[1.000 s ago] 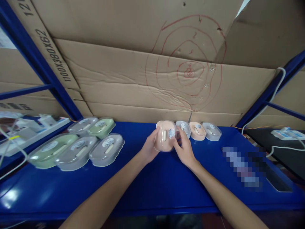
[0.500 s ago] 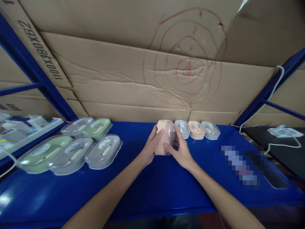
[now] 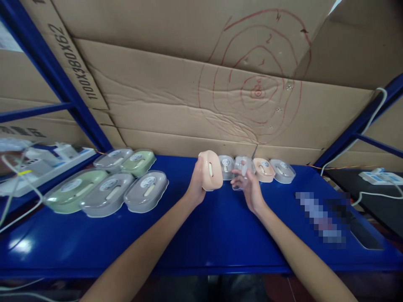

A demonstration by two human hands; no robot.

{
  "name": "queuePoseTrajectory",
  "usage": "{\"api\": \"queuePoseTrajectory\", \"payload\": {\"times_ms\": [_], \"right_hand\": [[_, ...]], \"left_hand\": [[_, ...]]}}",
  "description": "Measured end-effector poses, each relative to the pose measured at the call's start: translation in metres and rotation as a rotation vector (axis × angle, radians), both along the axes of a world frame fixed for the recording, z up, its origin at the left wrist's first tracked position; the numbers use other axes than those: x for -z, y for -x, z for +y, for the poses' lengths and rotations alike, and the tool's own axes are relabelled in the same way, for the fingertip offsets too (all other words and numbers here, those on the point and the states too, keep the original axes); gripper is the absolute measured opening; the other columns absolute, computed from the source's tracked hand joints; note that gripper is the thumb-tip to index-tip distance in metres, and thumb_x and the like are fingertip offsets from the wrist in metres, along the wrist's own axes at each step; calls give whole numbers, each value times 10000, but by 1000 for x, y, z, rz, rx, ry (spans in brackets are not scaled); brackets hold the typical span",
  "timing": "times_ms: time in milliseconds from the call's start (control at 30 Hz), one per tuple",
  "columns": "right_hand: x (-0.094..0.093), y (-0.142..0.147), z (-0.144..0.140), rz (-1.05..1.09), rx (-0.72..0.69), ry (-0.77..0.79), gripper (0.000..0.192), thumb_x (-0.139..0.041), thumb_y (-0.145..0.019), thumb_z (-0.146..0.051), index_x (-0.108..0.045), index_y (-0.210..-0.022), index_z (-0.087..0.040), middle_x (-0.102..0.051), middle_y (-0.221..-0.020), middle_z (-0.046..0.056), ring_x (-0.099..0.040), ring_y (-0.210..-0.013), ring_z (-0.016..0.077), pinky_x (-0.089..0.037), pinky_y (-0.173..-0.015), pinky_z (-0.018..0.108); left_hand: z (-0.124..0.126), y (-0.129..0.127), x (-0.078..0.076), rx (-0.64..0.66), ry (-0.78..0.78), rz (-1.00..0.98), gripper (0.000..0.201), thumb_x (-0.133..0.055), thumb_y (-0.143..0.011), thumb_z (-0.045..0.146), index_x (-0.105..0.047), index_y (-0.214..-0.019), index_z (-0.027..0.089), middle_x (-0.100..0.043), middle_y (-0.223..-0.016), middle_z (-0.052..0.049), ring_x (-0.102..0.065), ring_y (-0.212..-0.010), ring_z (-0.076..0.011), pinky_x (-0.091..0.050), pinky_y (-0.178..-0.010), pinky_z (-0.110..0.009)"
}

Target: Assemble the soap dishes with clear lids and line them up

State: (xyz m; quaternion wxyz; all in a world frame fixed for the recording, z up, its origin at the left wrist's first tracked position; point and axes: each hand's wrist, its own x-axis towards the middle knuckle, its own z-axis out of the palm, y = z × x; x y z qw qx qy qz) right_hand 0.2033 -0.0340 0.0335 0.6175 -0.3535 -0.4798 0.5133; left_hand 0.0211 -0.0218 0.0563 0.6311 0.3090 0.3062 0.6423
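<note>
Gripping the peach oval box (image 3: pixel 210 170) left-handed, right hand (image 3: pixel 248 186) holds its clear lid (image 3: pixel 242 171).

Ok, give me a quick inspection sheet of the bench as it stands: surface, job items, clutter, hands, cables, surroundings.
Surface: blue shelf top, glossy.
Job's things: pink box tilted on edge in the left hand; clear lid in the right hand, apart from the box.
Clutter: small boxes in a row at the back; larger grey and green boxes at the left.
Grippers: both hands closed on their parts.
Cables: white cable on the right; power strip; wires far left.
Surroundings: cardboard wall with red circles drawn on it; blue rack posts.
</note>
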Motion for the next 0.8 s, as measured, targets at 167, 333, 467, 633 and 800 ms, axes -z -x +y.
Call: {"api": "queuePoseTrajectory", "payload": {"times_ms": [167, 333, 467, 633, 800], "right_hand": [[-19, -12, 4, 335, -140, 141, 565, -637, -928, -748, -676, -1239, -278, -835, -1092, 94, -745, -768, 234, -618, -710, 367], [-20, -8, 3, 415, -144, 213, 689, -551, -926, -819, -675, -1292, -248, -839, -1139, 135, -744, -780, 242, -611, -699, 367], [-12, 3, 0, 259, -44, 103, 637, -618, -937, -746, -668, -1359, -272, -836, -1089, 75, -737, -764, 219, -586, -676, 337], [-1, 6, 0, 99, 20, 1, 697, -631, -958, -744, -647, -1483, -286, -834, -1169, 59, -769, -822, 235, -615, -697, 364], [10, 7, -4, -164, 45, -47, 759, -578, -1007, -783, -596, -1607, -319, -772, -1428, 77, -759, -1239, 345, -634, -1029, 527]], "left_hand": [[13, 9, -1, -133, 63, -78, 440, -679, -1043, 628, -740, -1171, 212, -772, -1001, -23, -747, -952, -213, -602, -841, -302], [6, 5, -5, -79, 101, -123, 452, -596, -1076, 634, -732, -1201, 221, -778, -1017, -22, -754, -956, -211, -626, -842, -313], [-7, -7, -4, -85, 72, -52, 482, -740, -985, 666, -747, -1177, 224, -802, -1020, -23, -773, -1014, -242, -636, -877, -322], [-16, -18, -1, 35, 45, -5, 594, -659, -1010, 728, -783, -1208, 182, -840, -1128, -104, -799, -1056, -304, -655, -877, -374], [-19, -24, 6, 96, 13, -11, 641, -614, -1033, 737, -767, -1308, 178, -847, -1166, -139, -799, -1167, -366, -653, -1013, -477]]}}
